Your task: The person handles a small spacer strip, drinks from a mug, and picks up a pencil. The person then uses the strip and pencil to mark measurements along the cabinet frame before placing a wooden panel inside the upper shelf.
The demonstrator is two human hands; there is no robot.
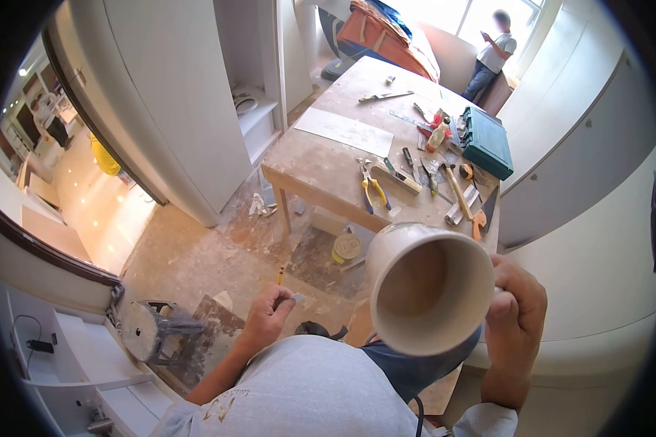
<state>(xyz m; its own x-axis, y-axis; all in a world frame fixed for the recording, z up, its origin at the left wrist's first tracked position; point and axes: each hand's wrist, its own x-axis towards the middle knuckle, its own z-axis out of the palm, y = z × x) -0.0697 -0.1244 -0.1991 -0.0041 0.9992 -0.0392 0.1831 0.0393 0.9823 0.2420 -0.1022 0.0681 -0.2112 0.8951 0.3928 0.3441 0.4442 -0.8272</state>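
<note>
A white mug fills the near right of the view, tilted so its mouth faces me, with a brownish inside. My right hand is closed around its handle. Lower and to the left, my left hand is closed on a thin yellow pencil that sticks up past the fingers. A small grey piece shows at that hand's thumb; what it is, I cannot make out. Beyond the mug stands a worktable with pliers, a hammer and a wood plane.
A teal toolbox and a white board lie on the table. Left on the dusty floor is a stool; a tub sits under the table. One person stands by the window, another beyond the doorway. White cabinets flank both sides.
</note>
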